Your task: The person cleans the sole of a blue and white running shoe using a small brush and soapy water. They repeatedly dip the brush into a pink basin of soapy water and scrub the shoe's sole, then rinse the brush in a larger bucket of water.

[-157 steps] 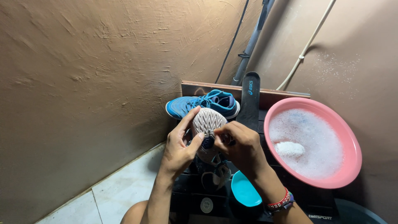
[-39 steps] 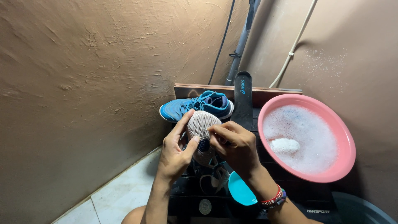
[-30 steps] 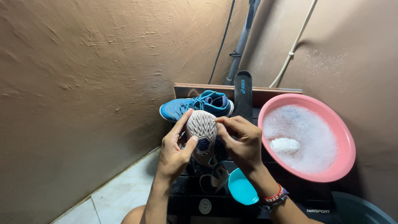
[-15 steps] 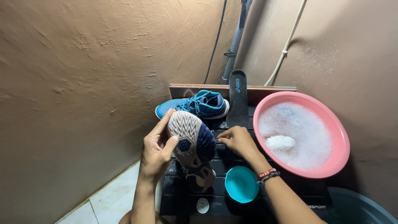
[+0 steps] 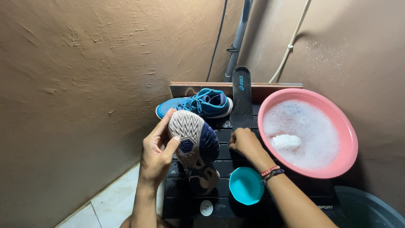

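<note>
- Teal bowl point(image 5: 246, 185) sits nearest on the black slatted stand point(image 5: 295, 198), just beside the right wrist.
- Left hand point(image 5: 157, 152) grips a shoe point(image 5: 193, 141), sole up, thumb on the sole.
- Right hand point(image 5: 245, 142) rests curled on the stand, holding nothing visible.
- Pink soapy basin point(image 5: 348, 143) at right; blue shoe point(image 5: 196, 103) and upright insole point(image 5: 241, 99) stand farthest.

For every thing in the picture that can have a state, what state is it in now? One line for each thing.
Left hand: holds the shoe, sole up.
Shoe: tilted, sole toward the camera.
Right hand: closed, resting on the black rack; whether it holds anything cannot be told.
Second shoe: lying on its side on the rack, laced.
Insole: upright, leaning against the board.
Pink basin: full of foamy water.
Small blue bowl: looks empty.
</note>
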